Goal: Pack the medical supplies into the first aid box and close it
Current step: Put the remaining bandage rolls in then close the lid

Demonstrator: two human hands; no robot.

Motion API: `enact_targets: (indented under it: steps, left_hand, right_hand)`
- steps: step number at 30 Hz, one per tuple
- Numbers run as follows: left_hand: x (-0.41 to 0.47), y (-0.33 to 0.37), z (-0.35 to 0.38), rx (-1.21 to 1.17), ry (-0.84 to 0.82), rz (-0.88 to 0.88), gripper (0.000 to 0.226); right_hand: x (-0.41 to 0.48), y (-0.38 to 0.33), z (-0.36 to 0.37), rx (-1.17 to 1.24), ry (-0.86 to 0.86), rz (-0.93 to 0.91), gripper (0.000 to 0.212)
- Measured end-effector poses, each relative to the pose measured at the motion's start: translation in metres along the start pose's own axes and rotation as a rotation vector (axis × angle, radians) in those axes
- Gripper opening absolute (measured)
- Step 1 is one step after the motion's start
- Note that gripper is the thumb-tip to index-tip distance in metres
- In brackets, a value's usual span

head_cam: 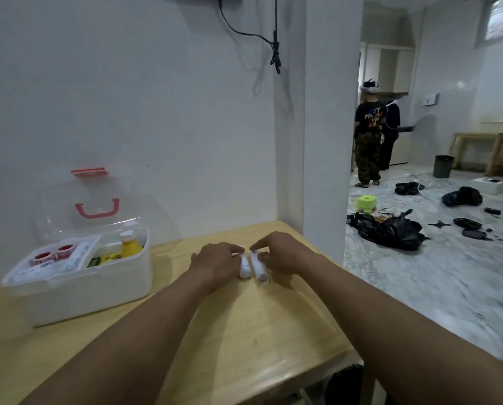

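The white first aid box stands open at the left of the wooden table, its clear lid with a red handle leaning back against the wall. Inside sit a yellow bottle, red tape rolls and flat packets. Two white bandage rolls lie side by side near the table's middle. My left hand grips the left roll. My right hand grips the right roll.
A white wall runs behind the table, with a pillar at its far right corner. The table's right edge drops to a marble floor strewn with black bags and cables. Two people stand in the far room.
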State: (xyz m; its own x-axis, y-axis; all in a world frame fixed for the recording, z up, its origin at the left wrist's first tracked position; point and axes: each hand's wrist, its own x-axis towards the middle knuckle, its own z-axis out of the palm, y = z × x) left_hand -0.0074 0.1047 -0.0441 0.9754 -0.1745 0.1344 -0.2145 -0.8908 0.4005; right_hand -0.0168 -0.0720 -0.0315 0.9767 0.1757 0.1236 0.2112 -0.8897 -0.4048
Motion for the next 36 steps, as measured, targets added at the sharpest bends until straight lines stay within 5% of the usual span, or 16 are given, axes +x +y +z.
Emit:
enact_targets:
  steps: [9, 19, 23, 36]
  left_hand:
    - [0.003, 0.016, -0.003, 0.023, 0.129, -0.087, 0.025]
    - [0.001, 0.019, -0.019, -0.12, 0.117, -0.247, 0.024]
    - [-0.009, 0.018, -0.039, -0.249, 0.161, -0.229, 0.039]
    - [-0.057, -0.014, -0.126, -0.427, 0.4, -0.143, 0.032]
  right_hand:
    - [0.005, -0.006, -0.001, 0.006, 0.003, 0.021, 0.026]
    - [0.003, -0.014, -0.011, -0.07, -0.046, 0.133, 0.042]
    - [-0.003, -0.025, -0.022, 0.003, 0.012, 0.1, 0.05]
    - [-0.003, -0.115, -0.051, 0.196, 0.144, -0.111, 0.037]
